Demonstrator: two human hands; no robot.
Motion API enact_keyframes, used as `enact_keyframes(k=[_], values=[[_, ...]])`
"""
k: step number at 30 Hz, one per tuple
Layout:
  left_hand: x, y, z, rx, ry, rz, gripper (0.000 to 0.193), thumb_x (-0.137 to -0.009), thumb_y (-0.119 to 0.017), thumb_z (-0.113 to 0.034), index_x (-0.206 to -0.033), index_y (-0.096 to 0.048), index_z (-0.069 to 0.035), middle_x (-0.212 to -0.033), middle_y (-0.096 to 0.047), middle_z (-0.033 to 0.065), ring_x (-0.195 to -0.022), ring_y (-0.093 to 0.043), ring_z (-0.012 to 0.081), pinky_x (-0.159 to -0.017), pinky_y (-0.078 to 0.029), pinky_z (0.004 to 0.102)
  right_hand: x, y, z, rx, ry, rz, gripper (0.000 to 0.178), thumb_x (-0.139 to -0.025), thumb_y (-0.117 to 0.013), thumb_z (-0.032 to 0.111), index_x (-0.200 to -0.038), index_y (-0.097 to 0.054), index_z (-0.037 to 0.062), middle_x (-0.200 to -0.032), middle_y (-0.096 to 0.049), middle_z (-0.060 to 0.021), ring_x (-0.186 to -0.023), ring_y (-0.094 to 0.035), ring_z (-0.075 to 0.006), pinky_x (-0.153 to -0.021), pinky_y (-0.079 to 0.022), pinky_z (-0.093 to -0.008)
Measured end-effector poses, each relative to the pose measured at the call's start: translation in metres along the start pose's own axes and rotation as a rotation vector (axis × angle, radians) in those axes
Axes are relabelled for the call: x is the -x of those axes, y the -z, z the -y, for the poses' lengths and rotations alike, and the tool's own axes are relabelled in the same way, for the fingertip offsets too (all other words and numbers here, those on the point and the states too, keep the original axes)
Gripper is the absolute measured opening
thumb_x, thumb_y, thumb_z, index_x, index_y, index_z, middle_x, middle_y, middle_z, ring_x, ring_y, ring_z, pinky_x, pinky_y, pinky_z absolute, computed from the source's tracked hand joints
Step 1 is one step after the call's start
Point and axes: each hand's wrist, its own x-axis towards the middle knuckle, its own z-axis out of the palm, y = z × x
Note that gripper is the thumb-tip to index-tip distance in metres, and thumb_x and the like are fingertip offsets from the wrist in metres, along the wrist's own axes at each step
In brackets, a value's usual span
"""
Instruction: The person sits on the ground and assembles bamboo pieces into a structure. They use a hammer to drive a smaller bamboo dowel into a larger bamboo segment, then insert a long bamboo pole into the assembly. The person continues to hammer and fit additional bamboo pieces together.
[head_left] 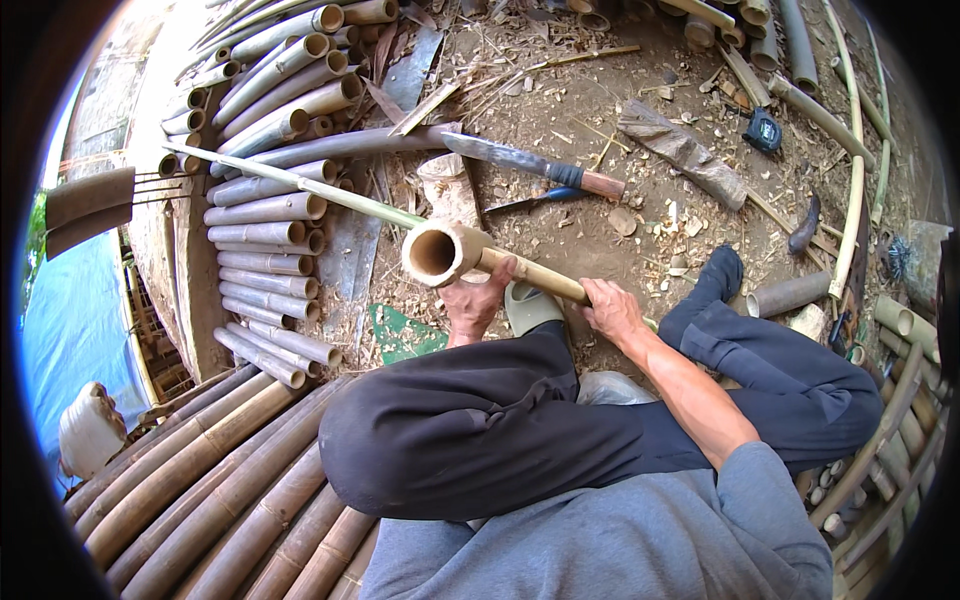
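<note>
Head view: beyond the folded legs [480, 430], 1 long bamboo pole [540, 277] crosses 1 short, wide tube [465, 248].
Right hand [612, 310] is closed around the pole; left hand [474, 303] is curled against the tube, its grip partly hidden. Whether the pole passes through or behind, I cannot tell. Steady grips should keep both aligned. No writing is legible.

A two-handed hold over chip-strewn ground [575, 108]

From my remote seat, the head view shows me the left hand [475, 303] holding a thick-walled bamboo tube [468, 247] from its near side. The right hand [612, 308] grips a bamboo stick [545, 281] that reaches the tube. Farther off, I see a broad knife [525, 162], blade to the left; a tape measure [763, 130] lies far right, cut bamboo pieces [262, 236] left.
</note>
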Motion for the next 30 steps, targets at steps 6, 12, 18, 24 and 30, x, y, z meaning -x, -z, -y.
enact_keyframes(k=[6,12,18,24,30], values=[[-0.067,-0.019,-0.027,-0.241,0.007,0.050,0.093,-0.064,-0.085,-0.049,-0.130,-0.044,0.002,-0.105,-0.060,0.0166,-0.091,-0.062,0.0319,-0.081,-0.051,0.0448,-0.025,0.025,-0.004,-0.299,-0.045,0.246,0.046,-0.090,-0.070,0.029,-0.128,-0.056,0.0075,-0.115,-0.065,-0.0172,-0.109,-0.063,-0.0345,-0.093,-0.050,-0.0442],[-0.165,-0.044,-0.059,-0.616,0.108,0.290,0.082,-0.063,-0.080,-0.055,-0.115,-0.052,0.003,-0.102,-0.066,0.0220,-0.096,-0.066,0.0371,-0.082,-0.054,0.0455,-0.021,0.074,0.035,-0.686,-0.145,0.429,0.061,-0.099,-0.056,0.044,-0.141,-0.047,0.0005,-0.125,-0.062,-0.0210,-0.115,-0.058,-0.0248,-0.100,-0.045,-0.0373],[-0.181,-0.056,-0.054,-0.739,0.282,0.428,0.079,-0.065,-0.079,-0.053,-0.118,-0.055,0.000,-0.109,-0.068,0.0198,-0.101,-0.068,0.0325,-0.086,-0.054,0.0434,0.001,0.081,0.056,-0.313,-0.129,0.192,0.096,-0.087,-0.070,0.046,-0.154,-0.018,0.0005,-0.134,-0.055,-0.0303,-0.123,-0.057,-0.0402,-0.100,-0.047,-0.0445],[-0.166,-0.060,-0.026,-0.813,0.270,0.436,0.076,-0.066,-0.078,-0.054,-0.117,-0.056,-0.003,-0.109,-0.068,0.0164,-0.101,-0.068,0.0323,-0.088,-0.053,0.0434,0.009,0.051,0.039,-0.760,-0.227,0.269,0.068,-0.097,-0.061,0.036,-0.150,-0.035,0.0011,-0.126,-0.063,-0.0185,-0.114,-0.061,-0.0215,-0.098,-0.048,-0.0351],[-0.164,-0.054,-0.005,-0.697,0.273,0.407,0.082,-0.062,-0.080,-0.058,-0.118,-0.053,-0.004,-0.106,-0.067,0.0179,-0.099,-0.067,0.0334,-0.085,-0.053,0.0426,-0.014,0.025,0.013,-0.776,-0.283,0.383,0.057,-0.099,-0.059,0.034,-0.146,-0.045,0.0045,-0.122,-0.067,-0.0127,-0.111,-0.058,-0.0149,-0.098,-0.045,-0.0311]])
